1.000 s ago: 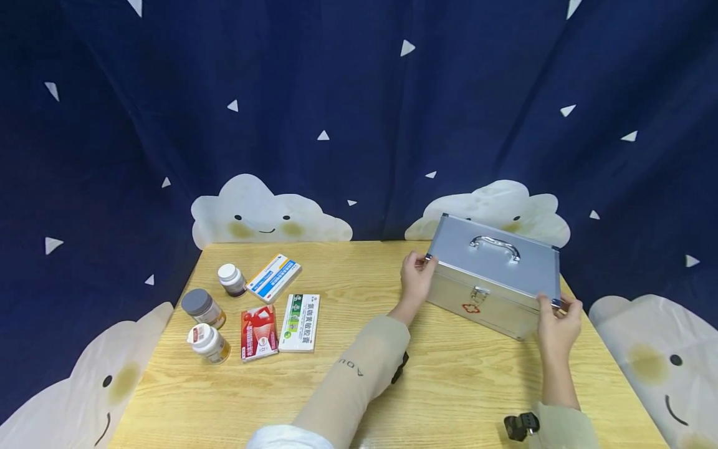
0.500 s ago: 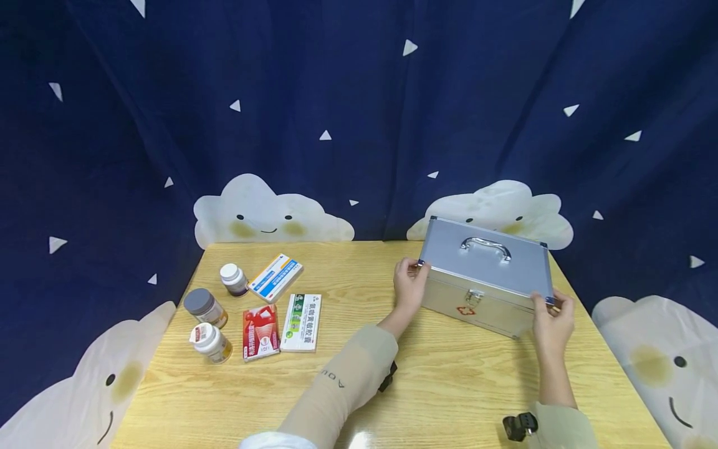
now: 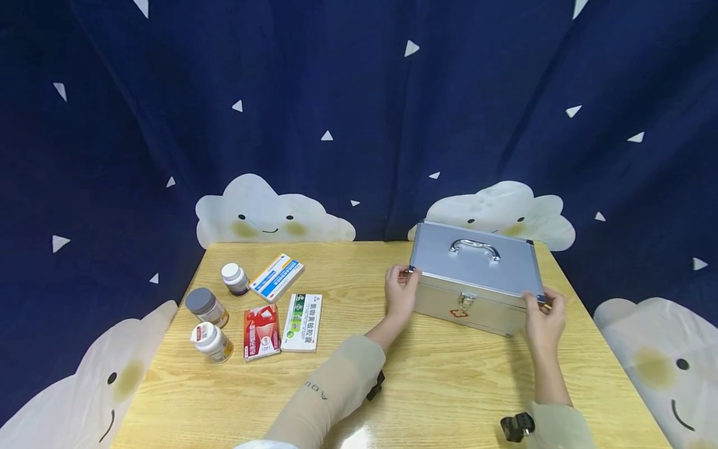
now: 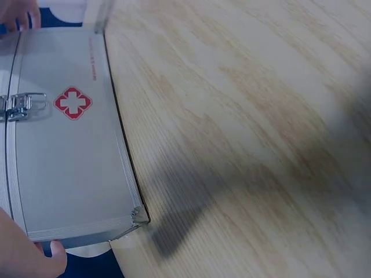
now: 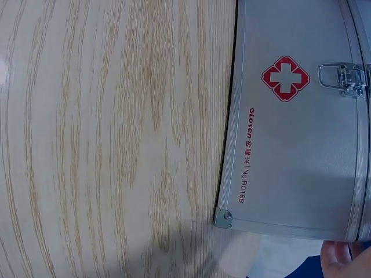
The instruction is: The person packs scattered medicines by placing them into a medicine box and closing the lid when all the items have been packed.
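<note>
The case [image 3: 473,277] is at the right rear of the desk [image 3: 449,374], its lid [image 3: 516,271] down, so its contents are hidden. The left hand [image 3: 399,296] grips the front left corner, fingers and thumb bent narrowly about it. The right hand [image 3: 544,321] holds the front right corner in the same way, its thumb at the lid's edge. Between them the front bears a metal latch [image 3: 465,301] and a red cross [image 5: 285,79].

Well apart, on the desk's left, stand a small bottle [image 3: 235,279], a grey-capped bottle [image 3: 207,307] and a white bottle [image 3: 212,342], all capped. Beside them lie a blue-and-white box [image 3: 277,279], a red box [image 3: 262,332] and a green-and-white box [image 3: 303,323].
</note>
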Demonstrator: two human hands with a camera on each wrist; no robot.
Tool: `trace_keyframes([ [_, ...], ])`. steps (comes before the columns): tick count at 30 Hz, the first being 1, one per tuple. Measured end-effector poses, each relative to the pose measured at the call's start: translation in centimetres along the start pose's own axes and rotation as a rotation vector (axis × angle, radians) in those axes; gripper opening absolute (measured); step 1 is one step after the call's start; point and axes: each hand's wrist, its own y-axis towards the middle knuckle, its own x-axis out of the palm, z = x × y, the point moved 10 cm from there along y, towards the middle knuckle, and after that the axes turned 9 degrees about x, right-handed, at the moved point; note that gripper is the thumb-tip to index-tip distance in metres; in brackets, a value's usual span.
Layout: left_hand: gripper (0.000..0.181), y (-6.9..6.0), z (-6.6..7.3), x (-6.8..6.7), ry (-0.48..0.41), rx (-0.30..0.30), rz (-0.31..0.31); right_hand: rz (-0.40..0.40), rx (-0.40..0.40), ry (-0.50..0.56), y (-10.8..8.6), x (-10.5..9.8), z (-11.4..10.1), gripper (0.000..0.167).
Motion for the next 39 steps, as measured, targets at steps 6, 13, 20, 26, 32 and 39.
trace_keyframes([
  [6,0.023,-0.4,0.1,-1.1,0.020,-0.013,0.010,-0.039,0.006,0.007,-0.2,0.8,-0.2,0.039],
  [13,0.022,-1.0,-0.1,-2.4,0.035,-0.058,0.018,-0.092,0.005,-0.007,-0.6,2.0,-0.4,0.042],
  [20,0.023,-1.4,-0.1,-3.3,0.058,-0.061,0.004,-0.092,-0.039,-0.010,-0.9,2.9,-0.9,0.040],
  [26,0.023,-1.8,-0.1,-4.3,0.062,-0.075,0.010,-0.105,-0.077,0.005,-1.4,3.6,-1.4,0.038],
  [32,0.024,-2.1,-0.1,-5.2,0.042,-0.076,0.020,-0.132,-0.081,-0.012,-1.8,4.5,-1.6,0.037],
  [39,0.026,-2.3,0.0,-6.6,0.045,-0.075,0.045,-0.171,-0.066,-0.029,-2.2,5.4,-1.6,0.037],
])
